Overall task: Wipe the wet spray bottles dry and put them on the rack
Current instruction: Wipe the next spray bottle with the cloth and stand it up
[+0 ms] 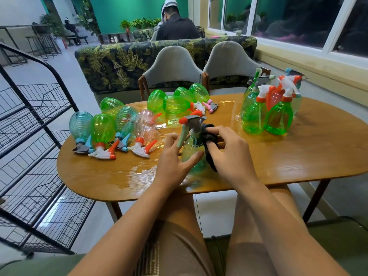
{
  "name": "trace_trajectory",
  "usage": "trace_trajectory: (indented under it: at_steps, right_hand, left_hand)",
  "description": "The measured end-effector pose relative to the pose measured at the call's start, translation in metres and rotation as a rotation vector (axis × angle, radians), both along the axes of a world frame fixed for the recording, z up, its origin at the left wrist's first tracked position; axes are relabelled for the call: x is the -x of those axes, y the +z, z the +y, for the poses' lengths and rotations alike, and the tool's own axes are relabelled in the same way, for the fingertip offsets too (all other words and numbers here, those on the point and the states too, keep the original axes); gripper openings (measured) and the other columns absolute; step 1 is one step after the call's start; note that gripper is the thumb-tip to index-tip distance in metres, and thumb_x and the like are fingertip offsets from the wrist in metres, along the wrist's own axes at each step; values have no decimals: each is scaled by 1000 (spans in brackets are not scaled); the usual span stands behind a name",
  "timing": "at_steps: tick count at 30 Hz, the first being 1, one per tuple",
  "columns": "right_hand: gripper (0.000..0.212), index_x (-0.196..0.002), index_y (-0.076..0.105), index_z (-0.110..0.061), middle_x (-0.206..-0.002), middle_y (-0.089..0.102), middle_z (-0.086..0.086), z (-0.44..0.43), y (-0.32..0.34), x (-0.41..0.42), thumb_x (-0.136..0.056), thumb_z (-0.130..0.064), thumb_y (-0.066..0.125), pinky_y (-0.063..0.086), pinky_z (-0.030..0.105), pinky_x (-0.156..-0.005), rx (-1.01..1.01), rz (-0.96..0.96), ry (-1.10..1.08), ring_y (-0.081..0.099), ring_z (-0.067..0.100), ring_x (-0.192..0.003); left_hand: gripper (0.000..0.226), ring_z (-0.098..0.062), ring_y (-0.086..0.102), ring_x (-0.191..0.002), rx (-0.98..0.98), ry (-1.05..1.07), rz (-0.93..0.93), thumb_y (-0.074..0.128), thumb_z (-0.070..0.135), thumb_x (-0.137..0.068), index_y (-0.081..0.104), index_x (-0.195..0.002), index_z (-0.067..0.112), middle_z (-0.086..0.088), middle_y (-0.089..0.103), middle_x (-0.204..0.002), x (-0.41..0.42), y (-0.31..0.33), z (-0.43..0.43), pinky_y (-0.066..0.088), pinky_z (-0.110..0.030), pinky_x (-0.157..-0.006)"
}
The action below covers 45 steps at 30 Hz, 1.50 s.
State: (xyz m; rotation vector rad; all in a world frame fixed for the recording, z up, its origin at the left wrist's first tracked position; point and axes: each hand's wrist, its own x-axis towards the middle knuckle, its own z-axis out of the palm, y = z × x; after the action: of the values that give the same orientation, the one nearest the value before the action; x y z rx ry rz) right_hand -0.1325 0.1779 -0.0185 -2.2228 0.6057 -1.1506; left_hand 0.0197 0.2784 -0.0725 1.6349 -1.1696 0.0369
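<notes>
Bracing the upright spray bottle point(194, 156) at centre frame with the left hand point(172, 160) curled round its belly against tipping, while pressing a dark cloth point(209, 140), pinched in the right hand point(232, 156), onto its shoulder.

Free passage along the near-left edge and right end of the oval wooden table point(328, 156). On the left, lying plastic spray bottles point(102, 130) crowd toward the black wire rack point(37, 108). At the far right, upright green spray bottles point(256, 116) block the way.
</notes>
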Motion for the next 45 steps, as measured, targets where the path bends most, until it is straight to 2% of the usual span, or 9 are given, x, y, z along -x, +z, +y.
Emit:
trace_trajectory:
  at_steps: [8, 10, 14, 19, 25, 29, 32, 37, 45]
  right_hand:
    - [31, -128, 69, -24, -122, 66, -9, 1, -13, -2, -101, -9, 66, 50, 12, -92, -5, -40, 12, 59, 1, -110]
    - [29, -125, 70, -22, -119, 67, -7, -1, -18, -2, -100, -7, 66, 48, 11, -91, -16, -23, 1, 58, 0, -106]
    - [23, -116, 65, -20, -112, 64, -4, -3, -27, -5, -99, -4, 62, 42, 5, -79, -102, 89, -46, 55, 5, -97]
    - [21, -110, 56, -21, -112, 59, -2, -6, -39, -9, -99, -3, 55, 40, 27, -76, -236, 333, -82, 56, 19, -100]
    - [20, -106, 56, -22, -109, 60, -2, -8, -37, -8, -98, -4, 56, 42, 29, -74, -220, 343, -69, 57, 20, -98]
    - [24, -114, 64, -21, -112, 64, -3, -9, -31, -5, -97, -4, 59, 40, 10, -71, -199, 278, -75, 56, 13, -99]
    - [31, -124, 69, -18, -119, 67, -2, -1, -19, -5, -97, -3, 64, 37, -3, -83, -57, 101, -82, 56, 5, -103]
    - [37, -133, 70, -17, -127, 67, -5, 6, -7, -6, -98, -6, 68, 48, 14, -101, 86, -59, -9, 60, 3, -116]
    - [31, -128, 71, -17, -122, 66, -4, 3, -17, -3, -98, -8, 69, 47, 10, -94, 30, -9, -30, 59, 5, -109]
  left_hand:
    - [59, -11, 60, -112, -25, 17, -26, 77, 49, -94, 60, -146, 27, 8, 55, -124, -1, -2, 1, 55, -29, -85]
    - [64, -8, 60, -117, -25, 14, -18, 75, 51, -95, 54, -153, 35, 12, 56, -131, -1, -3, 1, 56, -26, -89]
    - [64, -4, 62, -123, -34, 20, 7, 70, 54, -95, 43, -153, 56, 11, 61, -144, -4, -5, 2, 58, -39, -97]
    - [65, -1, 62, -122, -41, 6, 64, 73, 56, -93, 48, -152, 45, 34, 58, -132, -2, -4, 0, 58, -41, -99]
    - [72, -4, 61, -124, -39, 19, 63, 71, 67, -90, 50, -153, 39, 23, 59, -138, -3, -7, -2, 59, -40, -99]
    - [69, -3, 58, -125, -55, 11, 50, 66, 78, -87, 50, -148, 49, 10, 53, -145, -5, -7, -2, 58, -37, -101]
    - [66, -7, 56, -128, -65, 9, 22, 63, 79, -87, 49, -147, 54, 8, 46, -145, -5, -6, -1, 58, -38, -102]
    - [63, -8, 57, -130, -39, -5, -11, 68, 62, -96, 50, -153, 42, 7, 53, -141, -6, -7, -1, 58, -44, -99]
    - [58, -3, 57, -131, -37, 0, 9, 69, 51, -101, 51, -154, 34, 15, 58, -145, -4, -7, -1, 57, -41, -101]
